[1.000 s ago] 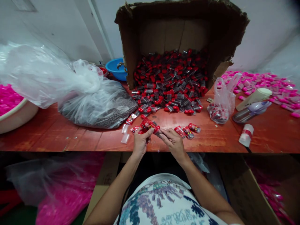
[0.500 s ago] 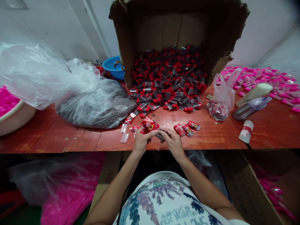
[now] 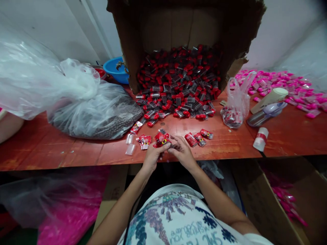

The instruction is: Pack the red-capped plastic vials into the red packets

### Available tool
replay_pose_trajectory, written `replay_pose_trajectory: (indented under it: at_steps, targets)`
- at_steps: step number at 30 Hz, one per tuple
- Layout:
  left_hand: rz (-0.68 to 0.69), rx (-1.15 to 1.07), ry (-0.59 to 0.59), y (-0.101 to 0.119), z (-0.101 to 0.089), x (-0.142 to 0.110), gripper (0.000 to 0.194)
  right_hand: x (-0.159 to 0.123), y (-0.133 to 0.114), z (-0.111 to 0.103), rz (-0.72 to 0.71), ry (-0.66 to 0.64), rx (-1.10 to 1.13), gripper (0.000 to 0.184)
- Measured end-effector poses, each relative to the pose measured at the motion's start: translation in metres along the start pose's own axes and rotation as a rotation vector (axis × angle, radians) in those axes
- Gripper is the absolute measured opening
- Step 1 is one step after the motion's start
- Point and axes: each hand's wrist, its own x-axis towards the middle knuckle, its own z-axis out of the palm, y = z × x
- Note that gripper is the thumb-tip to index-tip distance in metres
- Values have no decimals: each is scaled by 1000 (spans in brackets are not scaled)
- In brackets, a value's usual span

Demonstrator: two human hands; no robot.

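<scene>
Above the front edge of the table, my left hand (image 3: 153, 156) is closed around a small container in a red printed sleeve (image 3: 162, 139), its dark contents showing at one end. The fingers of my right hand (image 3: 183, 152) close on the near, dark end of that same container; its exact grip is partly hidden. Red printed sleeves (image 3: 145, 141) lie just left of my hands, beside small clear pieces of plastic (image 3: 130, 149). To the right rest a few red-sleeved containers (image 3: 199, 139).
A torn cardboard box (image 3: 237, 66) on its side spills a heap of red-capped clear containers (image 3: 178, 92). Left stands a plastic bag of dark beads (image 3: 102, 115), with a blue basin (image 3: 114, 69) behind. Right are a small plastic bag (image 3: 232, 114), bottles (image 3: 267, 114), a white roll (image 3: 260, 139) and pink containers (image 3: 304, 90).
The view has turned slightly right, so things sit farther left. My right fingers have shifted on the container, the index finger now lifted and more extended. The left hand keeps its hold.
</scene>
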Motion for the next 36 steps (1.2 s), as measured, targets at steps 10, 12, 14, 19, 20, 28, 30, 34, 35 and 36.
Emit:
replay_pose_trajectory:
  at_steps: [10,12,14,19,20,28,30,34,35,36]
  targets:
    - [-137,-128,-103,-14,6,4,29,2,21,-13,92,100,3,30]
    - [-211,-288,-161,-16,6,5,33,4,28,-34,78,184,-91,33]
    - [-235,-439,-179,-15,2,7,44,8,33,-65,40,349,-264,36]
    - [-174,-518,-116,-16,-9,11,59,13,26,-108,-39,544,-814,37]
    - [-152,-522,-106,-17,-9,12,61,12,23,-101,-70,528,-850,35]
    - [-7,-575,73,-27,-5,12,57,2,23,20,-20,-19,-297,24]
    - [5,-574,124,-28,-10,11,51,5,25,28,-46,-34,-357,26]
    - [22,-582,229,-31,-21,11,29,19,29,26,-96,-163,-541,30]
    - [16,-594,257,-31,-23,12,26,25,30,24,-102,-187,-595,30]
    - [2,-616,279,-31,-26,13,25,32,31,22,-118,-197,-658,31]
